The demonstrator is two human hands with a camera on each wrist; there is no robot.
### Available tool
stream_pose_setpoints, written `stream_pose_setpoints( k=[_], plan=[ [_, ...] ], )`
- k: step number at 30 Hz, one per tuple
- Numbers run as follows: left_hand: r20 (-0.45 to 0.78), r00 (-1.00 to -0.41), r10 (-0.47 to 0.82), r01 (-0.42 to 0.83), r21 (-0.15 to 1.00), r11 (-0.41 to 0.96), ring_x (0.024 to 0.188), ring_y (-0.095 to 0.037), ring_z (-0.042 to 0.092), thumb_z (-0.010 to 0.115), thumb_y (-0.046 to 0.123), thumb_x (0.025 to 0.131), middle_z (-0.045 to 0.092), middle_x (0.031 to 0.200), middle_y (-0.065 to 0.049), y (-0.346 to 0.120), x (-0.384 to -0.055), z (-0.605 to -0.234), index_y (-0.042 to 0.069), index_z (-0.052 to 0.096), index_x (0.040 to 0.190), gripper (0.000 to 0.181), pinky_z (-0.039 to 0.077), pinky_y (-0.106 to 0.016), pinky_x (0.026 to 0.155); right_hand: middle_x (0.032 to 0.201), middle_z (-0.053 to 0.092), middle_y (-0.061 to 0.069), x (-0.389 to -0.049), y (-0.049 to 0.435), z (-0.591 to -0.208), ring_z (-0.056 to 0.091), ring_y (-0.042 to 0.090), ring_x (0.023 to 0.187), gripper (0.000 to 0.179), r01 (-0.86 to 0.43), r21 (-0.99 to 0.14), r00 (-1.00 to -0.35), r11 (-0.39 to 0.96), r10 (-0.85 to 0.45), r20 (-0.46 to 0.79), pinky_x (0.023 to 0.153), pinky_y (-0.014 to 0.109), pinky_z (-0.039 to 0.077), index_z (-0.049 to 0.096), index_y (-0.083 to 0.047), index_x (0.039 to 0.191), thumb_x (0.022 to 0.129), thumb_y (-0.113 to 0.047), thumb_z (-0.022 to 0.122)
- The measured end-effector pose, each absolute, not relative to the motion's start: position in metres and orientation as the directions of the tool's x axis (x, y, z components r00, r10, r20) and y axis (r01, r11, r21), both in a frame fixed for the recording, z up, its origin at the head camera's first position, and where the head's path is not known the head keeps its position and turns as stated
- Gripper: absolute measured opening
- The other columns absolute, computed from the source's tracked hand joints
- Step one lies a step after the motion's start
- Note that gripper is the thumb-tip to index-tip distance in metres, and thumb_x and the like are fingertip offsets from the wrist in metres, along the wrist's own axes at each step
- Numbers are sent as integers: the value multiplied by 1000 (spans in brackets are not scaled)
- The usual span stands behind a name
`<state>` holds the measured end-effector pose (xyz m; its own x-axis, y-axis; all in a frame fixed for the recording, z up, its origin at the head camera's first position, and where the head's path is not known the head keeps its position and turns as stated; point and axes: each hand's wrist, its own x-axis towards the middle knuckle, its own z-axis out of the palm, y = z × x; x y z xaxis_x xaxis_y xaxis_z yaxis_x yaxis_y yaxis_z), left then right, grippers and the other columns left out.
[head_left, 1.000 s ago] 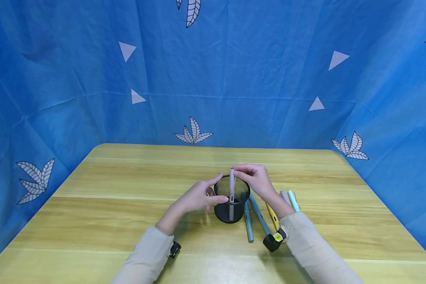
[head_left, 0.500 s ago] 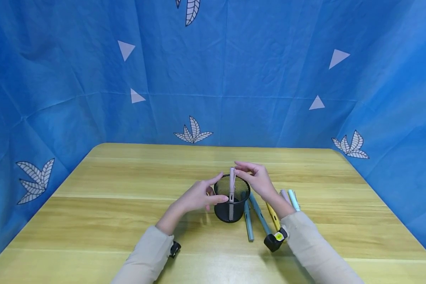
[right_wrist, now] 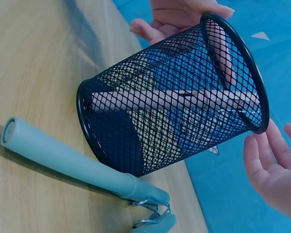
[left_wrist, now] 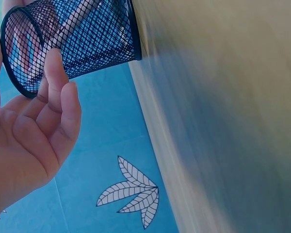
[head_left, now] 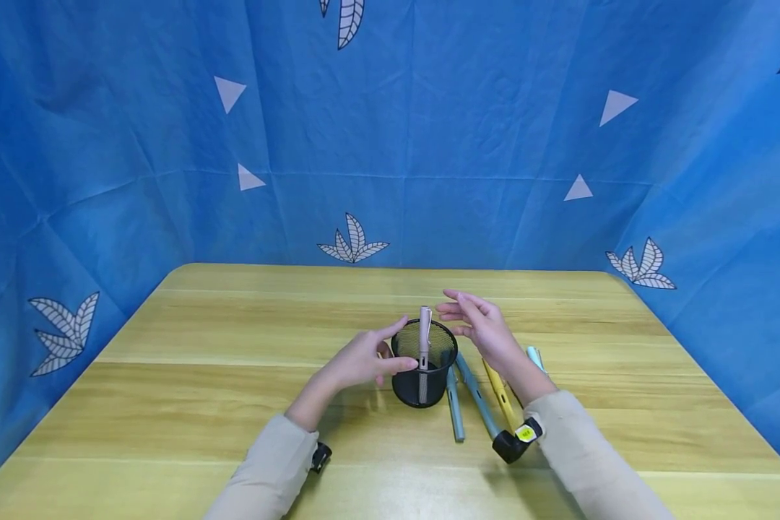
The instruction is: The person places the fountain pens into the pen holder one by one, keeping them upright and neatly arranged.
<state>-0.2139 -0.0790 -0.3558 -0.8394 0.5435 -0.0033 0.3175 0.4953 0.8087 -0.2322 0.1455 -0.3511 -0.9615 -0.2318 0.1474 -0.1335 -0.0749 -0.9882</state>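
Note:
A black mesh pen holder (head_left: 422, 386) stands upright on the table. Inside it a pale pink pen (head_left: 425, 336) leans nearly vertical, its clipped cap rising above the rim; through the mesh its lower end reaches the bottom in the right wrist view. My left hand (head_left: 367, 357) holds the holder from the left, thumb across the near rim and index finger at the far rim. Other left fingers curl beside the mesh wall in the left wrist view. Just right of the rim, my right hand (head_left: 484, 328) has loosely spread fingers with nothing between them, apart from the pen.
Right of the holder lie a teal pen (head_left: 455, 410), a blue-green pen (head_left: 477, 397) and a yellow pen (head_left: 499, 390) on the wooden table (head_left: 234, 347). A light mint pen (head_left: 535, 356) is partly hidden behind my right forearm. A blue patterned cloth (head_left: 390, 130) hangs behind.
My right hand has let go of the pink pen and moved right, its fingers spreading. The pen stays in the holder. My left hand keeps its place.

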Motion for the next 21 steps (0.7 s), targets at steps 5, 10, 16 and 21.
stream_pose_setpoints(
  k=[5,10,16,21],
  plan=[
    [-10,-842,540,309,810,497,53,-34,57,62,40,82,59,73,-17,-79,-213,-356,23,21,143,75,43,-32,55,107,60,11,-229,150,-349,55,25,97,51,-115,-987,-956,-108,-257,140,76,30,46,36,7,132,97,-31,36],
    [-2,-838,546,316,813,489,52,-34,57,62,41,82,59,73,-17,-79,-214,-356,23,22,143,75,43,-31,55,101,62,8,-227,156,-349,56,25,95,45,-125,-980,-954,-153,-252,161,75,32,48,43,4,128,95,-27,44],
    [0,-835,551,322,811,489,51,-34,57,62,44,81,60,72,-17,-79,-215,-358,23,21,143,77,44,-31,54,94,65,2,-225,162,-350,59,18,88,19,-157,-968,-945,-196,-254,204,74,31,49,61,-18,106,92,-11,50],
    [8,-832,555,332,809,485,50,-33,57,62,44,81,59,71,-17,-79,-216,-359,22,21,143,77,44,-30,54,94,65,-1,-223,166,-353,59,19,91,20,-184,-973,-947,-142,-239,214,74,30,49,62,-18,104,89,-6,54]
  ],
)
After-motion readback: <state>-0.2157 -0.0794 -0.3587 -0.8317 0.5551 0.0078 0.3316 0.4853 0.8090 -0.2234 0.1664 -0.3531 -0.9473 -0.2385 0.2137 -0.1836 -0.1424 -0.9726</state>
